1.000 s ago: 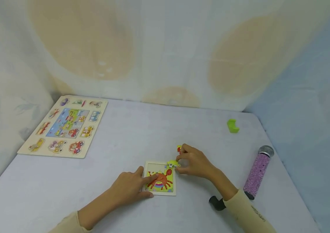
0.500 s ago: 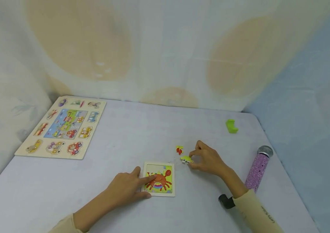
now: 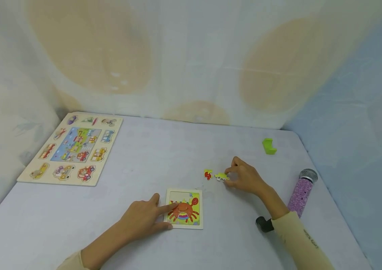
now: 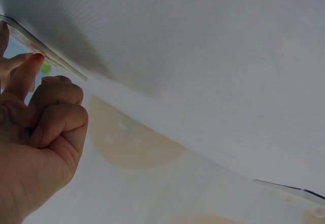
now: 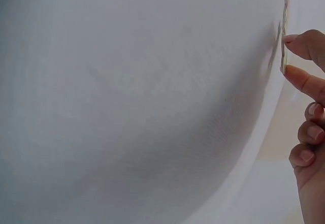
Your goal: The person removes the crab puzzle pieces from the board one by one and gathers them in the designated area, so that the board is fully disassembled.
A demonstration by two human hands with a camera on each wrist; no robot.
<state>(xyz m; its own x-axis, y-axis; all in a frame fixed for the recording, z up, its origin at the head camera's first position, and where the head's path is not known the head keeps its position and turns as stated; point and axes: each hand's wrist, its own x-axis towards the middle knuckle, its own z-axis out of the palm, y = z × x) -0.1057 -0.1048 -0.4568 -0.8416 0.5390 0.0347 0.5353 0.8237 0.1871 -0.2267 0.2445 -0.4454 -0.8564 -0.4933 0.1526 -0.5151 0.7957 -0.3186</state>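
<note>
We pinch the flat yellow-green jigsaw piece [image 3: 222, 177] with our right hand [image 3: 246, 178], its long axis pointing left from those fingers, while the square pale-framed crab puzzle [image 3: 187, 227], under our left hand's [image 3: 141, 216] straight index finger, lies left of them and nearer us.

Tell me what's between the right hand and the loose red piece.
The yellow-green piece, pinched by the right hand, with a narrow gap before the red piece; the head view shows it.
</note>
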